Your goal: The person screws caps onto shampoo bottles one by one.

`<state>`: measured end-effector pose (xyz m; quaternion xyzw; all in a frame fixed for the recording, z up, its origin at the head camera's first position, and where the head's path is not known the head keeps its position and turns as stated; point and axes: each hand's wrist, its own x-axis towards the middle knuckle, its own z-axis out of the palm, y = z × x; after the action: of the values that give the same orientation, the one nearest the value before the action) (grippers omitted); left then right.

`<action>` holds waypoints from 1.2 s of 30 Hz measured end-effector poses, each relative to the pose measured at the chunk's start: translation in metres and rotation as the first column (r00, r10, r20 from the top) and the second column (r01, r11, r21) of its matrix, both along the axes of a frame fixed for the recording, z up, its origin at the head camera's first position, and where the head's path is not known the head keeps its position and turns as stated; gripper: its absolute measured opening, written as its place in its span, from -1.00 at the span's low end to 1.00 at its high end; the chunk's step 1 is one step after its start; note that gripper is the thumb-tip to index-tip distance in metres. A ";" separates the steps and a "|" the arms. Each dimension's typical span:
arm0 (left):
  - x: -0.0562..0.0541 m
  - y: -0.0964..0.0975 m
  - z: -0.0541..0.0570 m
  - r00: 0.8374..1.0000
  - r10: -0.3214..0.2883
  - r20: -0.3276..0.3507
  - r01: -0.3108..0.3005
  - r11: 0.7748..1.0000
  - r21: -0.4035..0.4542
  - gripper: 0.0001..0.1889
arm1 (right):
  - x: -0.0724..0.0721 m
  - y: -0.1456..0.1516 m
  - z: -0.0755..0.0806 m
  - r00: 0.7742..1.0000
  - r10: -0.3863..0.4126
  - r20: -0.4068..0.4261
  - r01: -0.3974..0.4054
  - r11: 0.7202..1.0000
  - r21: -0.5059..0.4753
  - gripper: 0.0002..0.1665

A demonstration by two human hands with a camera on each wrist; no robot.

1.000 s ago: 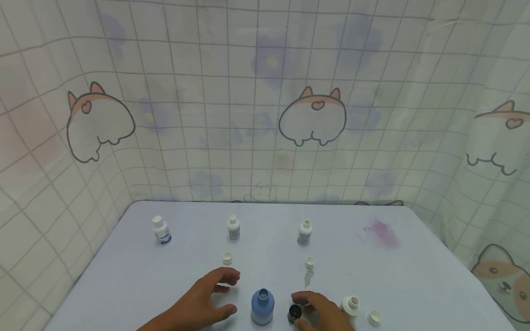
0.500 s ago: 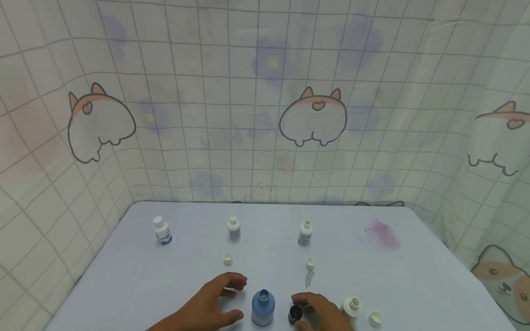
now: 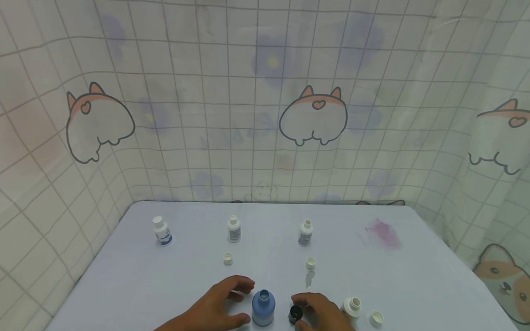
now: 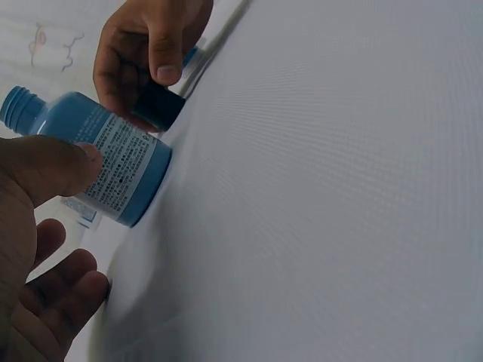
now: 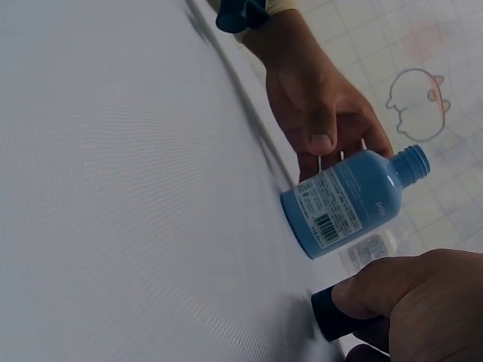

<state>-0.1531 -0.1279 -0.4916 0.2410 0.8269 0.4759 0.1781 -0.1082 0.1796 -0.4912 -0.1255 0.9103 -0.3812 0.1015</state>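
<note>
An uncapped blue bottle (image 3: 263, 311) with a printed label stands upright near the front of the table. Just to its left, my left hand (image 3: 217, 303) has its fingers and thumb spread apart, fingertips close to the bottle's side. In the left wrist view its thumb overlaps the bottle (image 4: 124, 158). On the bottle's right, my right hand (image 3: 325, 315) holds a black bottle cap (image 3: 296, 314), hollow side up, between thumb and fingers at the tabletop. The right wrist view has the thumb against the side of the dark cap (image 5: 330, 313).
Beside my right hand are an open white bottle (image 3: 352, 307) and a white cap (image 3: 376, 319). Farther back stand a capped white bottle (image 3: 162, 231), a middle white bottle (image 3: 234, 229) and an open one (image 3: 305, 233). Two white caps lie before them, the left cap (image 3: 228, 259) and right cap (image 3: 310, 263).
My left hand has moved right, up close to the blue bottle. My right hand stays in place with the black cap.
</note>
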 end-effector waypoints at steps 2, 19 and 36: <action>0.001 0.002 0.001 1.000 -0.001 0.008 0.001 1.000 -0.001 -0.33 | -0.001 0.001 -0.001 1.000 0.013 -0.009 -0.013 1.000 -0.001 -0.46; 0.001 0.013 0.000 0.998 -0.053 -0.025 0.054 0.997 0.052 -0.36 | -0.005 0.003 0.000 0.999 0.029 -0.045 -0.028 0.999 0.034 -0.54; 0.004 0.023 -0.003 1.000 -0.017 0.019 0.017 1.000 -0.015 -0.35 | -0.007 0.002 0.007 0.999 0.049 -0.018 -0.051 0.990 -0.129 -0.52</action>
<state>-0.1494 -0.1048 -0.4944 0.2423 0.8267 0.4702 0.1916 -0.1156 0.1813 -0.4839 -0.1573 0.8810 -0.4357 0.0957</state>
